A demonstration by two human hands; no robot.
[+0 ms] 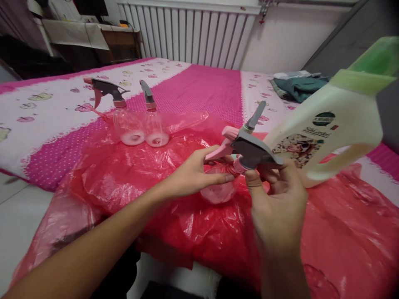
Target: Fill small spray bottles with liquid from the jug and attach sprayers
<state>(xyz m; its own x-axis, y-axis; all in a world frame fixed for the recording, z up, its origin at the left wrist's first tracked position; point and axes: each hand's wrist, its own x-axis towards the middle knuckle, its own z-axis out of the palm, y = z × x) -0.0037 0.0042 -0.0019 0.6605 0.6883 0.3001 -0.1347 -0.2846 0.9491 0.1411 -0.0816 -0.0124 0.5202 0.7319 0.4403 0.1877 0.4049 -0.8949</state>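
My left hand [195, 172] wraps its fingers round a clear spray bottle [218, 192] that rests on a red plastic sheet [131, 174]. My right hand [277, 199] pinches the grey and pink trigger head [249, 147] sitting on top of that bottle. A second grey nozzle [256, 116] sticks up just behind the trigger head. Two more clear spray bottles [132, 124] [155, 124] with grey triggers stand side by side farther back on the sheet.
A large white detergent jug [336, 124] with a green cap lies at the right, close to my right hand. The sheet covers a pink and white bedspread [199, 87]. Folded dark clothes [299, 87] lie at the back right. A radiator [193, 33] lines the wall.
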